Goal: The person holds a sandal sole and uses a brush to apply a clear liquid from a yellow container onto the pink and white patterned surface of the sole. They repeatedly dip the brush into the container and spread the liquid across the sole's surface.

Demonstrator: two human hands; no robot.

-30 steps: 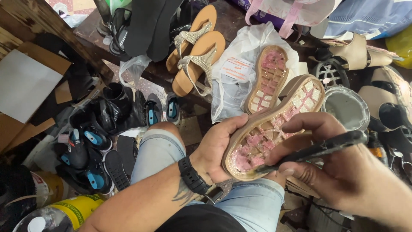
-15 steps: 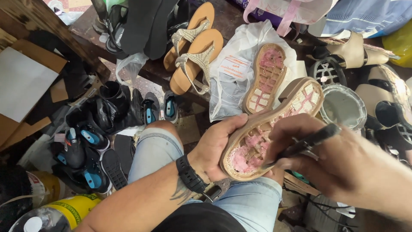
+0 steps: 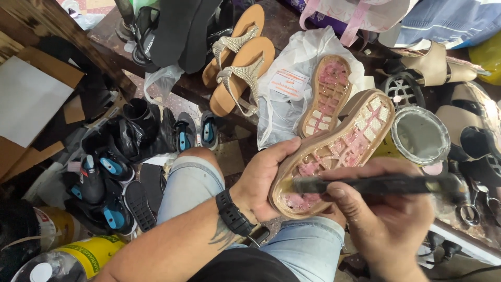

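Note:
My left hand [image 3: 263, 180] grips a tan shoe sole [image 3: 347, 143] by its near end, holding it over my lap with its hollow, pink-stained grid side up. My right hand [image 3: 383, 222] holds a dark brush [image 3: 381, 184] almost level, its tip resting inside the near end of the sole. A black watch sits on my left wrist. A second matching sole [image 3: 326, 94] lies on a white plastic bag [image 3: 292, 78] on the bench beyond.
An open round tin [image 3: 420, 136] stands right of the held sole. A pair of tan sandals [image 3: 240, 62] lies on the dark bench. Black and blue shoes [image 3: 112, 162] are piled on the floor at left, with yellow cans [image 3: 86, 253] near my knee.
The brush has tilted from slanted to almost level and its tip has slid to the near end of the sole. My left hand keeps the same grip.

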